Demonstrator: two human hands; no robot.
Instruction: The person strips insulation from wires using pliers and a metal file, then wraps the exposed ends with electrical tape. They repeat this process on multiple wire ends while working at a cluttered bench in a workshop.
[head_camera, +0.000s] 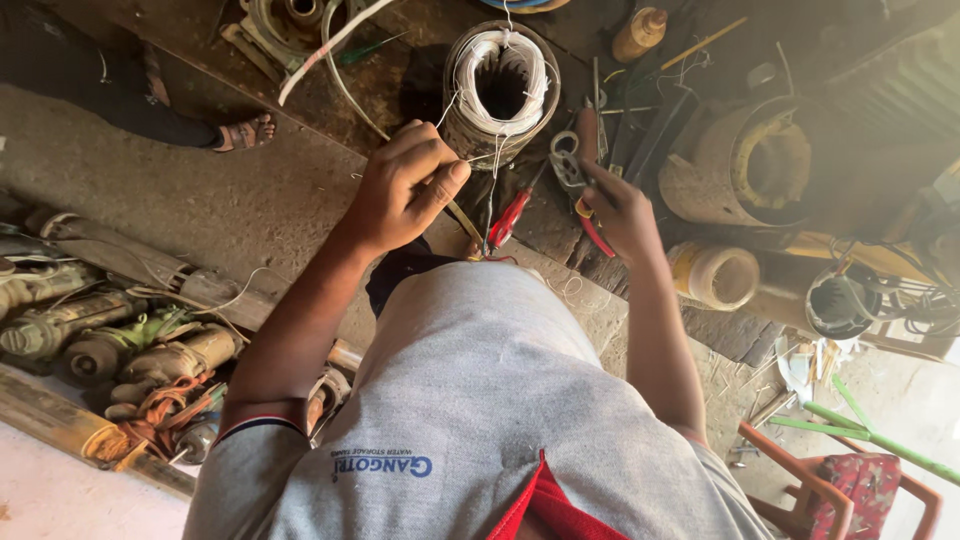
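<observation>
Rusty rough metal stator (497, 95) wound with glossy white wire, red plastic-handled pliers (508, 220), dusty matt workbench (300, 200)

Two hands (405, 185) (620, 205), one wound stator (500, 90) (white windings), one sandalled foot (245, 132), one bottle (640, 33).

The person wears a grey short-sleeved shirt (480, 400) with blue lettering on the chest, dark-and-red sleeve trim, and a red collar opening.
</observation>
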